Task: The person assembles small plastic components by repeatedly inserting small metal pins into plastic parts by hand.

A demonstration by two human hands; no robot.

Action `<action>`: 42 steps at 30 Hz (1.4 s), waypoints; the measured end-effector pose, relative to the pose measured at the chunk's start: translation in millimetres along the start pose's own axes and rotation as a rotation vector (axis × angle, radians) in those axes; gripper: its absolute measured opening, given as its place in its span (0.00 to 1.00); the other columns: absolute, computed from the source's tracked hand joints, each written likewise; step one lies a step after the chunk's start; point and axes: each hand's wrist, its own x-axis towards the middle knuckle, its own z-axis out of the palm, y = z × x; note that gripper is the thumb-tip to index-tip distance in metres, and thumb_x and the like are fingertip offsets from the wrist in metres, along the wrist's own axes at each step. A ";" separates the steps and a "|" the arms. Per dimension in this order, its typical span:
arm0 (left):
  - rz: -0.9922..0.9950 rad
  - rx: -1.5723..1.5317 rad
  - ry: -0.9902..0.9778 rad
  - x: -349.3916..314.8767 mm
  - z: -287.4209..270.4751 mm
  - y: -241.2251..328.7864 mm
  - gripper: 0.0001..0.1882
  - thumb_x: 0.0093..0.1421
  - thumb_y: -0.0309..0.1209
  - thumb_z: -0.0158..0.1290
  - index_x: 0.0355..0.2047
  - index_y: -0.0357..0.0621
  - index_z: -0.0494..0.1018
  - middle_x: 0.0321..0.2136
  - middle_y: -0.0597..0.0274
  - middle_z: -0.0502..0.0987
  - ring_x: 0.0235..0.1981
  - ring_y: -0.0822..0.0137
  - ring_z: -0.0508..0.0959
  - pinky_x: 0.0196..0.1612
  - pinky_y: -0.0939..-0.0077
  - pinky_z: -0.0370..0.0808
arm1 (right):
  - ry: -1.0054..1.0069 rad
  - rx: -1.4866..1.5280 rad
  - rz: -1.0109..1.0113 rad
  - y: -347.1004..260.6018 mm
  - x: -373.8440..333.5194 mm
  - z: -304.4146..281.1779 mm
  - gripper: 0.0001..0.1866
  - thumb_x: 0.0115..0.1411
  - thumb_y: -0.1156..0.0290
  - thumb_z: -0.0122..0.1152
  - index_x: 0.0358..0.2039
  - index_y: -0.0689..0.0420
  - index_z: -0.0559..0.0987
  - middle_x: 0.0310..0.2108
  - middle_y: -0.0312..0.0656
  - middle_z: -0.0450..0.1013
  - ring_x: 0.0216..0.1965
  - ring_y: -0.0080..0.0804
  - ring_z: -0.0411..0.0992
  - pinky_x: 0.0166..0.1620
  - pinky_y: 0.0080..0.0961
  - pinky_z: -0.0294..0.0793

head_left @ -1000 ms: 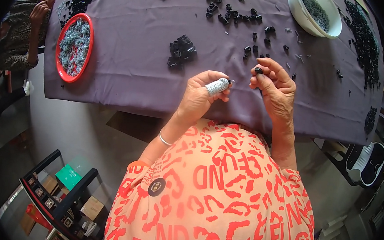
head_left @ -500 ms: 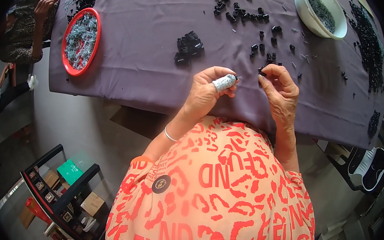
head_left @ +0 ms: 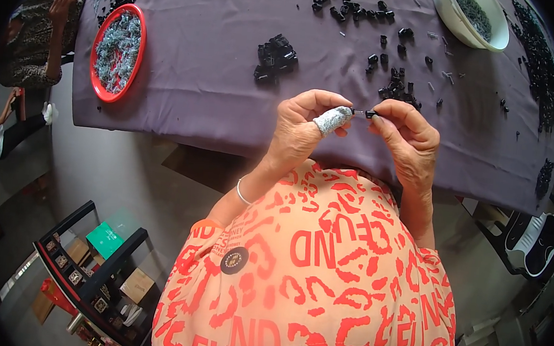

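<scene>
My hands meet above the near edge of the cloth. My left hand (head_left: 301, 119) is closed in a pinch, its thumb wrapped in silvery-grey covering, on a thin metal spring (head_left: 359, 112) with a dark bit at its base. My right hand (head_left: 413, 139) pinches a small black plastic part (head_left: 370, 114) between thumb and forefinger. That part touches the spring's free end, in line with it. Just beyond my right fingers lies a loose heap of small black parts (head_left: 399, 90). A tighter pile of glossy black pieces (head_left: 276, 57) sits beyond my left hand.
A purple-grey cloth (head_left: 200, 67) covers the table. At the left stands a red basket (head_left: 141, 52) of tangled grey metal pieces; at the far right, a pale bowl (head_left: 503, 38) of small springs. Black parts line the right side. Another person (head_left: 35, 33) sits at the left edge.
My hands have come together, and the black part in my right hand now meets the spring end in my left. The view has shifted slightly.
</scene>
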 end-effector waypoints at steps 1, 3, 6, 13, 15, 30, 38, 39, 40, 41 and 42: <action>-0.003 0.000 0.001 -0.5 0.7 0.8 0.08 0.59 0.22 0.55 0.39 0.34 0.75 0.30 0.61 0.78 0.30 0.74 0.77 0.35 0.81 0.77 | -0.001 0.008 -0.010 0.0 -0.5 0.8 0.09 0.57 0.83 0.59 0.39 0.65 0.77 0.33 0.37 0.75 0.33 0.21 0.74 0.39 0.17 0.75; 0.001 -0.006 0.001 -1.4 2.2 0.4 0.08 0.58 0.21 0.55 0.39 0.34 0.75 0.30 0.61 0.78 0.31 0.75 0.77 0.35 0.82 0.76 | -0.009 -0.004 -0.010 0.3 -1.6 1.4 0.09 0.57 0.83 0.59 0.39 0.66 0.77 0.34 0.37 0.74 0.34 0.21 0.74 0.39 0.17 0.75; 0.018 0.030 0.017 -2.4 5.3 2.5 0.07 0.56 0.21 0.57 0.37 0.34 0.76 0.29 0.61 0.78 0.29 0.72 0.77 0.34 0.79 0.75 | -0.029 -0.028 -0.016 0.0 -3.0 2.4 0.09 0.57 0.84 0.58 0.39 0.66 0.76 0.34 0.37 0.74 0.34 0.21 0.74 0.40 0.16 0.75; 0.032 0.071 0.015 -5.6 5.5 2.6 0.08 0.55 0.19 0.56 0.37 0.34 0.77 0.29 0.61 0.78 0.29 0.72 0.77 0.34 0.80 0.74 | -0.060 -0.122 -0.041 -1.2 -4.9 4.5 0.08 0.57 0.85 0.57 0.38 0.66 0.76 0.34 0.38 0.74 0.34 0.22 0.74 0.40 0.16 0.75; 0.036 0.069 0.017 -6.3 5.0 1.7 0.08 0.55 0.18 0.56 0.36 0.34 0.77 0.29 0.61 0.77 0.28 0.72 0.77 0.33 0.81 0.74 | -0.064 -0.140 -0.051 -1.2 -5.3 4.5 0.08 0.57 0.85 0.57 0.38 0.66 0.76 0.34 0.38 0.74 0.34 0.22 0.74 0.40 0.16 0.75; 0.124 0.232 0.002 4.4 8.7 -3.1 0.09 0.52 0.16 0.57 0.35 0.36 0.78 0.29 0.60 0.79 0.27 0.74 0.76 0.32 0.82 0.74 | -0.086 -0.458 -0.282 2.8 7.0 0.7 0.07 0.54 0.87 0.58 0.34 0.66 0.76 0.30 0.40 0.73 0.30 0.22 0.73 0.34 0.17 0.73; 0.848 1.091 0.054 39.6 -11.4 -26.6 0.10 0.43 0.27 0.64 0.28 0.46 0.79 0.28 0.63 0.78 0.31 0.61 0.75 0.33 0.71 0.74 | -0.124 -0.881 -0.546 26.0 31.5 2.5 0.09 0.50 0.85 0.58 0.34 0.64 0.75 0.30 0.46 0.72 0.31 0.38 0.74 0.35 0.27 0.74; 0.775 1.146 0.068 38.2 -10.5 -27.7 0.09 0.45 0.26 0.62 0.29 0.45 0.79 0.28 0.62 0.78 0.30 0.61 0.76 0.33 0.71 0.74 | -0.142 -0.970 -0.535 30.6 33.2 3.3 0.09 0.50 0.84 0.58 0.34 0.64 0.74 0.30 0.46 0.72 0.32 0.42 0.73 0.36 0.30 0.74; 0.701 1.198 0.083 36.4 -9.6 -28.1 0.09 0.47 0.25 0.61 0.31 0.43 0.79 0.28 0.61 0.78 0.30 0.61 0.76 0.33 0.72 0.74 | -0.160 -1.058 -0.522 33.3 34.6 4.0 0.10 0.50 0.84 0.57 0.34 0.63 0.74 0.31 0.47 0.72 0.33 0.45 0.73 0.37 0.33 0.74; 0.701 1.200 0.085 33.4 -7.7 -23.7 0.09 0.47 0.25 0.61 0.31 0.43 0.79 0.28 0.61 0.78 0.30 0.61 0.76 0.33 0.72 0.74 | -0.167 -1.083 -0.516 34.3 35.7 4.9 0.10 0.49 0.83 0.58 0.34 0.62 0.74 0.30 0.46 0.71 0.34 0.45 0.72 0.37 0.34 0.73; 0.491 1.002 0.076 30.4 -4.8 -16.8 0.08 0.49 0.24 0.58 0.32 0.41 0.78 0.27 0.60 0.78 0.28 0.62 0.76 0.33 0.72 0.74 | -0.168 -1.082 -0.518 34.4 36.2 5.2 0.10 0.49 0.83 0.58 0.34 0.62 0.74 0.30 0.46 0.71 0.34 0.45 0.72 0.37 0.34 0.73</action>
